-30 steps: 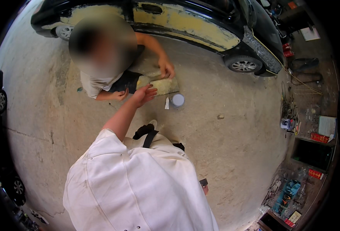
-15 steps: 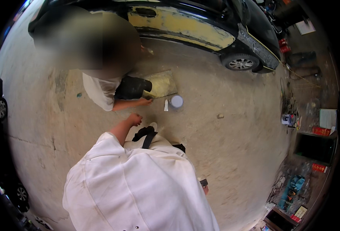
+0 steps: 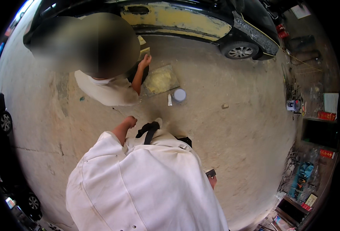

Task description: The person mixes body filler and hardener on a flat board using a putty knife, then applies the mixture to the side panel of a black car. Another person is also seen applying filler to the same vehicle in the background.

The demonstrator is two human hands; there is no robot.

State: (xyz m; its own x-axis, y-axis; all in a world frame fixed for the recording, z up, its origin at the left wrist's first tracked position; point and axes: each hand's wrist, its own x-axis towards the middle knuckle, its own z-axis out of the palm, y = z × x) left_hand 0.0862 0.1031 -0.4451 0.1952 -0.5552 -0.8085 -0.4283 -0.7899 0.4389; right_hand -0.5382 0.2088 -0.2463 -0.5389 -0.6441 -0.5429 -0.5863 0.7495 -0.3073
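Note:
My left hand (image 3: pixel 130 121) hangs in front of me with its fingers curled in, and no object shows in it. At my right side, my right hand (image 3: pixel 213 181) is closed on a small dark flat block (image 3: pixel 211 173); its exact kind does not show. My body hides part of that arm. Ahead, a co-worker in a white shirt crouches by the car. The co-worker's hand (image 3: pixel 145 61) holds up a flat spreader (image 3: pixel 145 51) smeared with yellow filler. Behind that hand lies a board (image 3: pixel 160 79) coated with the same filler.
A round tin (image 3: pixel 179 94) and a white tube (image 3: pixel 169 100) stand beside the board. The dark car (image 3: pixel 174 23) has yellow filler along its side. A small lump (image 3: pixel 224 106) lies on the concrete floor. Clutter, including a paint can (image 3: pixel 292 105), lines the right wall.
The co-worker's hand has risen from near the board toward the car with the spreader. My left hand has drawn slightly back to the left. More of my right hand and its block shows.

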